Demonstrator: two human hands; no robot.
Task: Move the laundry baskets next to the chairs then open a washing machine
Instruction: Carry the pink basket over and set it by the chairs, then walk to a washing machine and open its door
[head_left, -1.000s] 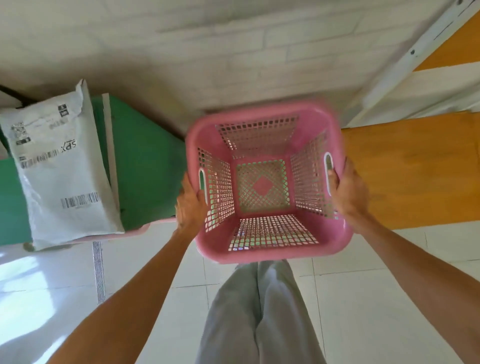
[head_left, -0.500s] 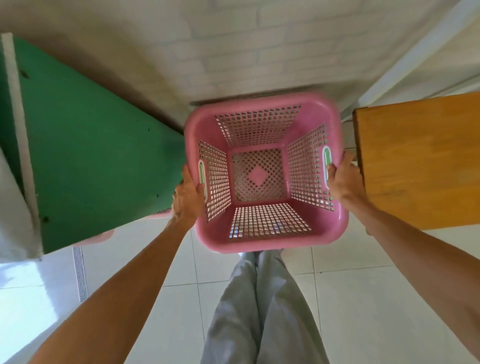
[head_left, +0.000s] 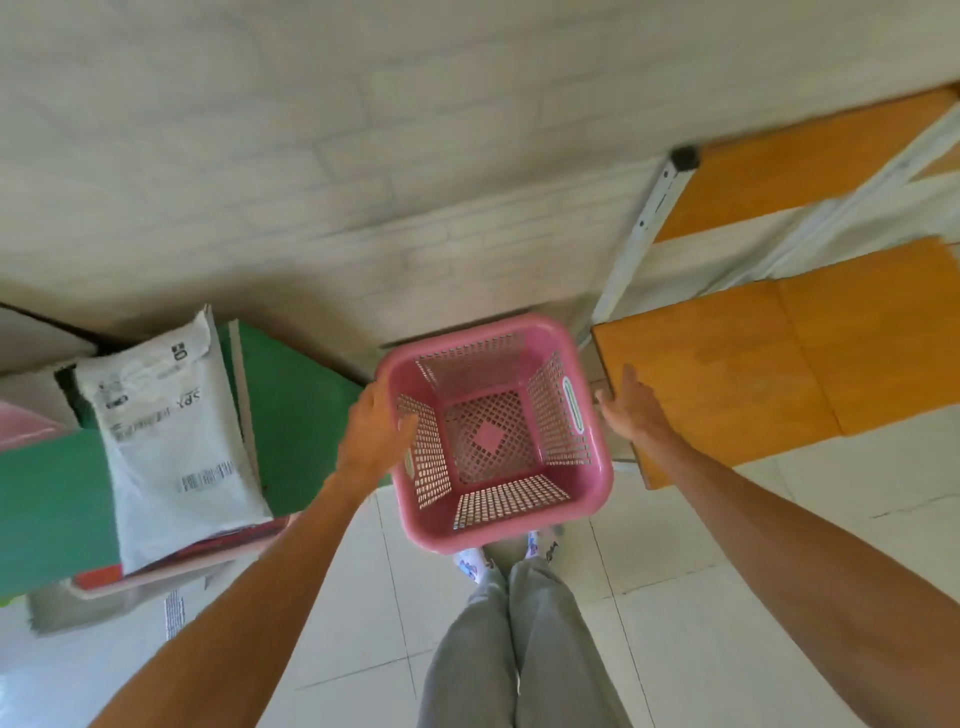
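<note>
An empty pink laundry basket (head_left: 597, 483) with perforated walls stands on the white tiled floor against the brick wall, between a green surface and a wooden chair seat. My left hand (head_left: 371, 434) lies against the basket's left rim, fingers loose over the edge. My right hand (head_left: 631, 410) is off the basket, a small gap from its right handle, fingers spread. No washing machine is in view.
A green tabletop (head_left: 296, 415) on the left carries a white mailing bag (head_left: 166, 441). On the right stands a wooden chair seat (head_left: 727, 389) with a white metal frame (head_left: 639, 244). My legs and feet are right behind the basket on the tiles (head_left: 675, 649).
The basket went down to the floor between the green top and the chair. My right hand came off its handle and my left hand loosened. The view pulled back.
</note>
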